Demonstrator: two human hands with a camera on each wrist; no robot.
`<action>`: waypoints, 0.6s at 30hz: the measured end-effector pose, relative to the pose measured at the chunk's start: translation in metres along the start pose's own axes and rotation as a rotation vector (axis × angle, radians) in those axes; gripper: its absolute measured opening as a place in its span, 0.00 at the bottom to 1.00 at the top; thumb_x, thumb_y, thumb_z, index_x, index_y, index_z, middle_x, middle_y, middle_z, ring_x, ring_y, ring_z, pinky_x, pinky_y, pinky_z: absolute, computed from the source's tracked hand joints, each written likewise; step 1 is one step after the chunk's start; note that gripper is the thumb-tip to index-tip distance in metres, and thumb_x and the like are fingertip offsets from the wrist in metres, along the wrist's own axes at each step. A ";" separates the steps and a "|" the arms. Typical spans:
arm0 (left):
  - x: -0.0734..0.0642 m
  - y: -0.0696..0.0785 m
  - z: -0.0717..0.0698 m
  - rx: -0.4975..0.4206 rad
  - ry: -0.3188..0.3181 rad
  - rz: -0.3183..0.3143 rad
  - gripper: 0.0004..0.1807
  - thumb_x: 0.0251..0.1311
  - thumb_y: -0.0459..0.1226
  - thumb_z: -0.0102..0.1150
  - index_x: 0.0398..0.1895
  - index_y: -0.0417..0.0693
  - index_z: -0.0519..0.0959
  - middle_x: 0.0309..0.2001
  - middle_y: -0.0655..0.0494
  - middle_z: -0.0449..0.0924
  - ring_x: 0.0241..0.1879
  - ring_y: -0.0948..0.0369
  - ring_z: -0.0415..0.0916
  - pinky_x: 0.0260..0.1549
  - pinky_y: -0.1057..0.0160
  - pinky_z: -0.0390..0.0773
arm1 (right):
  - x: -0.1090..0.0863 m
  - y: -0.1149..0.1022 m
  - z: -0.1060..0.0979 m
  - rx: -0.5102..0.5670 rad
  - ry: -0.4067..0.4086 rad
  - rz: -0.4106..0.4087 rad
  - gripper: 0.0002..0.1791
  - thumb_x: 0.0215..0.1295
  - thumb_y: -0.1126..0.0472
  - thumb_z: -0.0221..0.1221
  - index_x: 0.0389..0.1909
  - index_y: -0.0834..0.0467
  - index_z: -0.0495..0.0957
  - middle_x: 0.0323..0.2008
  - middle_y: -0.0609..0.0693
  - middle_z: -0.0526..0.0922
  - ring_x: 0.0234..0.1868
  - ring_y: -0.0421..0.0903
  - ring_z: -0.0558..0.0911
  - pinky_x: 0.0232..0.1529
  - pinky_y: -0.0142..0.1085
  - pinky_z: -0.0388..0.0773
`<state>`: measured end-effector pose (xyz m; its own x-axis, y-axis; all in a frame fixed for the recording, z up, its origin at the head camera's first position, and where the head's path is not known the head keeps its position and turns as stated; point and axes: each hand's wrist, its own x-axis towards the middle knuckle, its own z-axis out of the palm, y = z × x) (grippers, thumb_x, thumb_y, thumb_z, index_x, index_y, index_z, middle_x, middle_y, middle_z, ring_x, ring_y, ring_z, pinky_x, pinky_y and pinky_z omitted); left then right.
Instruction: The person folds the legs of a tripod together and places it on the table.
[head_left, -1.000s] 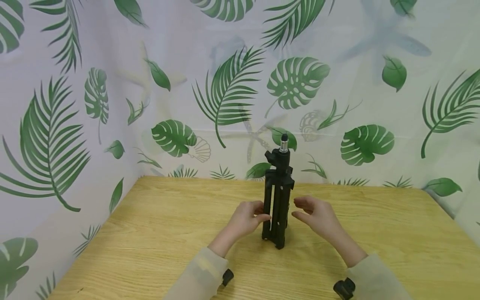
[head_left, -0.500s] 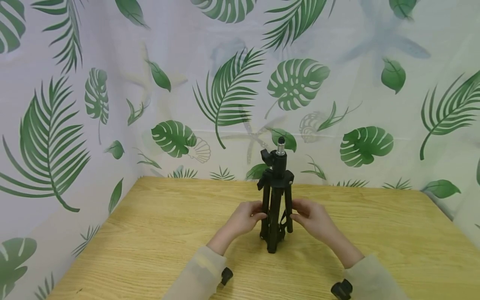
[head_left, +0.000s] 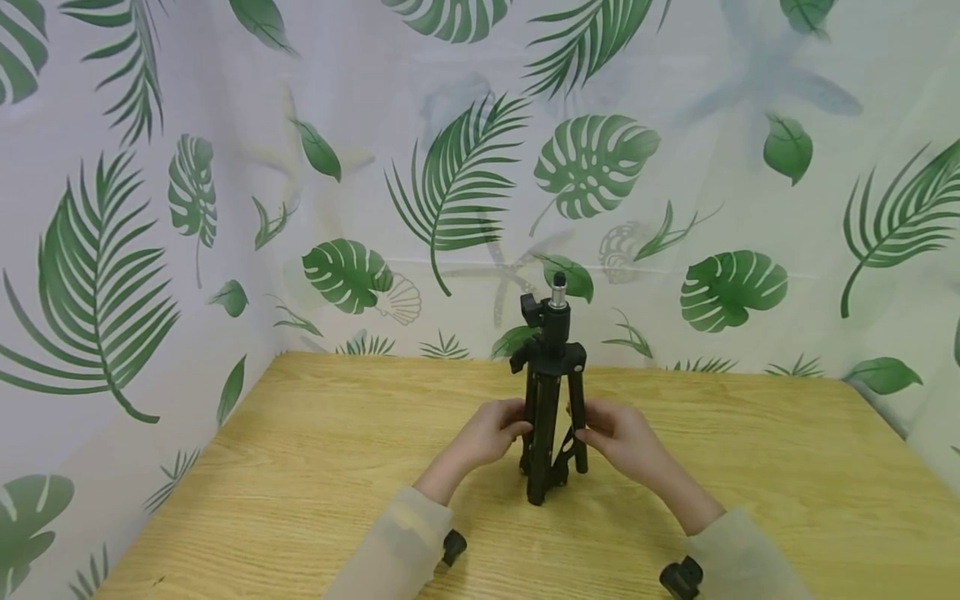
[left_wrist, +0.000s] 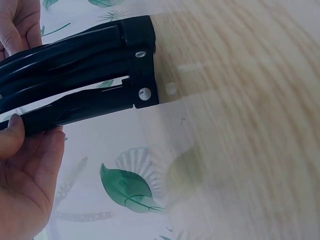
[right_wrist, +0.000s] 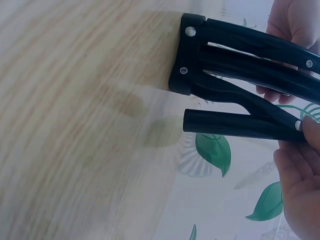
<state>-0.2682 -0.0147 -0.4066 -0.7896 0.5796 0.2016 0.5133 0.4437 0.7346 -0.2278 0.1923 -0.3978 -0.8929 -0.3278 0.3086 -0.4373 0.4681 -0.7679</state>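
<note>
A black tripod stand [head_left: 546,433] stands upright on the table, its legs mostly folded, with a silver stud [head_left: 558,296] and black tip on top. My left hand [head_left: 491,433] pinches a leg on the left side between thumb and fingers. On the other side my right hand [head_left: 626,437] pinches the right leg [head_left: 577,400], which angles slightly outward. In the right wrist view that leg's free end [right_wrist: 215,122] stands apart from the base bracket [right_wrist: 186,55], joined by a brace. The left wrist view shows my left thumb and fingers [left_wrist: 47,165] around a tube.
The wood-grain table [head_left: 337,467] runs back to a hanging cloth [head_left: 450,208] printed with green leaves. Another stretch of leaf cloth borders the left side. Small black devices [head_left: 452,547] sit beside both sleeves. Black knobs [head_left: 531,310] stick out left from the stand's upper part.
The stand has turned about its upright axis, and its right leg has swung outward. My right hand, earlier apart from the stand, now pinches that leg. The left hand stays at the left side.
</note>
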 end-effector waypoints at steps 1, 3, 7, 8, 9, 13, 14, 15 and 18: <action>0.000 0.000 0.000 0.000 0.000 0.001 0.08 0.62 0.30 0.47 0.41 0.40 0.75 0.33 0.52 0.78 0.28 0.62 0.71 0.24 0.69 0.67 | 0.000 0.000 0.000 0.008 -0.002 -0.008 0.17 0.55 0.74 0.56 0.47 0.71 0.72 0.43 0.64 0.77 0.45 0.56 0.76 0.43 0.37 0.73; 0.001 -0.001 0.000 0.004 -0.003 0.001 0.08 0.62 0.30 0.46 0.40 0.40 0.75 0.32 0.52 0.77 0.26 0.59 0.71 0.23 0.69 0.67 | 0.000 0.000 0.000 0.007 -0.001 -0.022 0.16 0.55 0.74 0.57 0.46 0.71 0.72 0.42 0.64 0.77 0.44 0.55 0.77 0.42 0.36 0.74; 0.002 -0.001 0.001 0.030 0.003 0.008 0.08 0.62 0.29 0.45 0.39 0.40 0.75 0.33 0.51 0.78 0.31 0.59 0.74 0.27 0.69 0.69 | -0.001 -0.001 0.000 -0.037 0.011 -0.030 0.14 0.53 0.73 0.58 0.42 0.70 0.74 0.38 0.62 0.79 0.39 0.53 0.79 0.38 0.35 0.76; 0.003 -0.001 0.001 0.041 0.005 0.007 0.08 0.62 0.29 0.45 0.39 0.40 0.75 0.33 0.50 0.78 0.31 0.60 0.74 0.28 0.68 0.70 | -0.001 -0.002 0.000 -0.055 0.016 -0.030 0.13 0.53 0.72 0.59 0.41 0.70 0.75 0.37 0.61 0.80 0.38 0.52 0.80 0.37 0.35 0.76; 0.003 -0.001 0.001 0.050 0.008 0.008 0.08 0.62 0.29 0.45 0.39 0.40 0.75 0.34 0.50 0.78 0.32 0.60 0.74 0.29 0.68 0.71 | -0.001 -0.003 0.000 -0.069 0.020 -0.031 0.12 0.52 0.73 0.59 0.40 0.70 0.75 0.36 0.60 0.80 0.37 0.51 0.80 0.36 0.34 0.76; 0.004 0.001 0.001 0.065 0.011 -0.003 0.08 0.63 0.29 0.44 0.40 0.40 0.75 0.35 0.50 0.78 0.34 0.59 0.75 0.31 0.67 0.72 | -0.001 -0.007 0.000 -0.106 0.034 -0.028 0.11 0.51 0.73 0.60 0.37 0.68 0.76 0.33 0.59 0.81 0.34 0.50 0.81 0.34 0.34 0.76; 0.004 0.002 0.001 0.065 0.010 -0.008 0.09 0.63 0.29 0.44 0.40 0.40 0.75 0.35 0.50 0.78 0.34 0.59 0.75 0.30 0.67 0.71 | -0.001 -0.007 0.000 -0.110 0.037 -0.025 0.10 0.51 0.73 0.60 0.37 0.68 0.76 0.33 0.59 0.81 0.34 0.50 0.81 0.34 0.34 0.76; 0.005 0.002 0.002 0.067 0.009 -0.011 0.09 0.63 0.29 0.44 0.40 0.39 0.75 0.35 0.49 0.78 0.34 0.59 0.75 0.30 0.66 0.71 | -0.001 -0.008 0.000 -0.112 0.039 -0.020 0.10 0.50 0.74 0.60 0.37 0.68 0.76 0.32 0.59 0.81 0.34 0.50 0.81 0.33 0.34 0.76; 0.005 0.003 0.002 0.090 0.003 -0.026 0.09 0.63 0.30 0.44 0.41 0.39 0.75 0.36 0.50 0.78 0.34 0.60 0.75 0.30 0.67 0.71 | -0.003 -0.007 0.002 -0.102 0.042 0.007 0.11 0.50 0.74 0.60 0.37 0.69 0.76 0.32 0.59 0.81 0.34 0.50 0.81 0.34 0.34 0.76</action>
<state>-0.2700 -0.0092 -0.4050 -0.8040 0.5650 0.1852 0.5207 0.5186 0.6782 -0.2219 0.1885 -0.3940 -0.8985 -0.2910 0.3285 -0.4382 0.5520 -0.7094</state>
